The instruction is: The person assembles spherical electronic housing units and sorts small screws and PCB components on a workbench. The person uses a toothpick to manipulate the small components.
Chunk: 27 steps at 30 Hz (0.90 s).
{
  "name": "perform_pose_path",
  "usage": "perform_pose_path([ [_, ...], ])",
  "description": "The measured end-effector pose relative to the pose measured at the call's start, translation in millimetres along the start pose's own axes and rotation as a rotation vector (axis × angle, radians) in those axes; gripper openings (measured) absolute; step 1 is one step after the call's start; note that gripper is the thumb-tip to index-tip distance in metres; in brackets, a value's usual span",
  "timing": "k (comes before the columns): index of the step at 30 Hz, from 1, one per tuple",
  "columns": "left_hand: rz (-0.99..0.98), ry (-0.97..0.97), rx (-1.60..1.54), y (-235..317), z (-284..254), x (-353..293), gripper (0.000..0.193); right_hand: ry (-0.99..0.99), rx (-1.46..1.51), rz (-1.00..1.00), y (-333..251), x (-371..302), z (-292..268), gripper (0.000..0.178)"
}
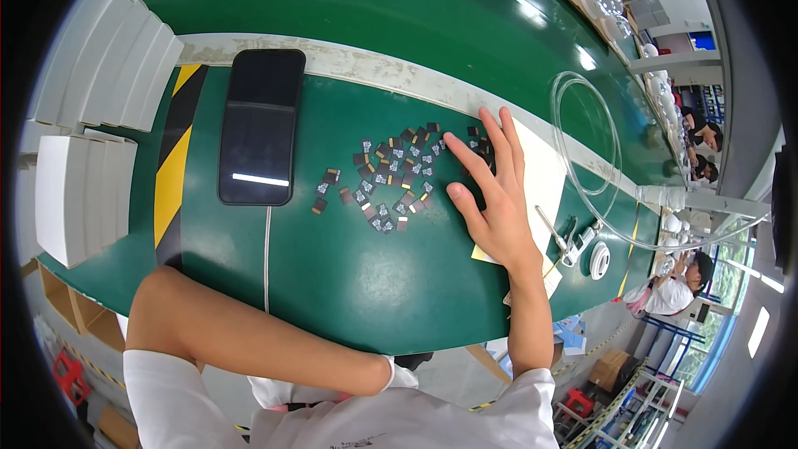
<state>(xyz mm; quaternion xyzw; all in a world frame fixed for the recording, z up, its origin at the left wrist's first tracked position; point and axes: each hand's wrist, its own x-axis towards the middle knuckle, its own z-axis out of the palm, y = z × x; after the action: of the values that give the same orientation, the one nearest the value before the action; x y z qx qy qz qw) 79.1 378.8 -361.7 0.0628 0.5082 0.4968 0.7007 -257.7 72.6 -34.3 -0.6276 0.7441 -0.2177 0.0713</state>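
Small black memory cards [393,166] lie scattered flat on the green table mat [349,283], some with gold contacts up, others with printed sides up. My right hand [501,212] is over the right edge of this spread, its fingers stretched and apart. It partly covers a few dark cards [474,131] beside its fingertips; no card shows in its grasp. My left forearm [274,341] crosses in front of the table edge. The left hand itself is hidden near my shirt, where only a white band [402,372] shows at the wrist.
A black smartphone [260,129] lies left of the cards. White boxes [83,191] are stacked at the far left. Right of my hand are a pale sheet [542,183], an air gun [579,245] with clear tubing [617,137], and a white ring [598,259]. Other people work farther right.
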Motion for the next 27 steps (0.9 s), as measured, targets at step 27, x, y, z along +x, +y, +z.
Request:
perform_pose_path([
  [27,0.264,0.036,0.329,85.2,-53.5,-302.2,0.047,-0.010,-0.297,0.069,-1.0,-2.3,-8.5,0.055],
])
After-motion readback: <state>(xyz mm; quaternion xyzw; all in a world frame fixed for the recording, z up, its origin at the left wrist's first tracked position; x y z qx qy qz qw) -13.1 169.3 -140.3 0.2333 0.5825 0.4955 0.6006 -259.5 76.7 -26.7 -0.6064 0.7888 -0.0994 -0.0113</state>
